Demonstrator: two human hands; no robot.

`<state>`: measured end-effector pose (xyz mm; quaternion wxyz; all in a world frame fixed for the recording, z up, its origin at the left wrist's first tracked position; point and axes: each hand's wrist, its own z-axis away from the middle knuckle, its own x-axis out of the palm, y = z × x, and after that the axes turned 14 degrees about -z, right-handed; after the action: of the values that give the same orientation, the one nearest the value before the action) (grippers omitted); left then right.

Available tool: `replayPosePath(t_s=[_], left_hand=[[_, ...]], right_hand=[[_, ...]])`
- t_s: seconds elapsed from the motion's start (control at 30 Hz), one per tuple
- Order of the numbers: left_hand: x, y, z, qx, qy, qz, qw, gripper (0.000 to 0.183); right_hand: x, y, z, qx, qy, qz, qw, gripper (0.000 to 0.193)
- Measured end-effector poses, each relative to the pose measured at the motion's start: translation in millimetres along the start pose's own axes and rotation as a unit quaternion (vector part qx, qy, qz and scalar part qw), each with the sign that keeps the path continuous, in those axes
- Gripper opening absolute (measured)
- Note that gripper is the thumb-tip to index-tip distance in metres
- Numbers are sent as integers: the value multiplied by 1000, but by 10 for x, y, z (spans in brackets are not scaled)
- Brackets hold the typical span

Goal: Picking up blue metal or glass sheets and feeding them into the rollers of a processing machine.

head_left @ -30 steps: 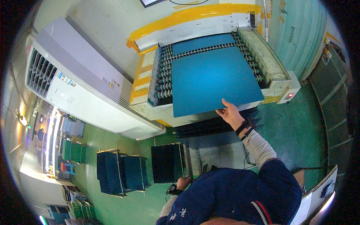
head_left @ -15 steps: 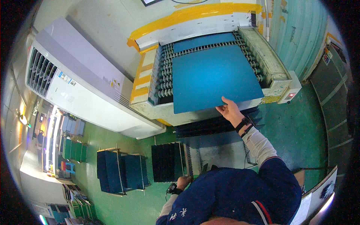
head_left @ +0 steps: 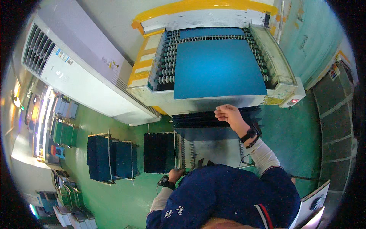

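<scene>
blue dead ahead now, on the sheet (head_left: 220, 69) just past the nearer right hand (head_left: 229, 115), half-curled and empty, well away from the left hand (head_left: 175, 175), of unclear grip.

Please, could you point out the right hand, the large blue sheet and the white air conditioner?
Right hand (head_left: 231, 116), head view: back of the hand.
Large blue sheet (head_left: 220, 69), head view: middle of top face.
White air conditioner (head_left: 89, 72), head view: its front panel.
</scene>
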<state>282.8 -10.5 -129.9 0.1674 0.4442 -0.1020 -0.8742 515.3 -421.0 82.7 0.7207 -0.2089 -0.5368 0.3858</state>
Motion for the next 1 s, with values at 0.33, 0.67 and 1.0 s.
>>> replayPosePath(t_s=[0.33, 0.67, 1.0], left_hand=[[665, -510, -390, -126, -28, 25, 991, 49], [187, -100, -88, 22, 39, -59, 997, 49], [333, -155, -55, -35, 71, 36, 996, 49]], right_hand=[[40, 190, 612, -302, -57, 488, 817, 15], [21, 329, 724, -376, -124, 599, 696, 19], [88, 378, 795, -367, -126, 619, 682, 19]])
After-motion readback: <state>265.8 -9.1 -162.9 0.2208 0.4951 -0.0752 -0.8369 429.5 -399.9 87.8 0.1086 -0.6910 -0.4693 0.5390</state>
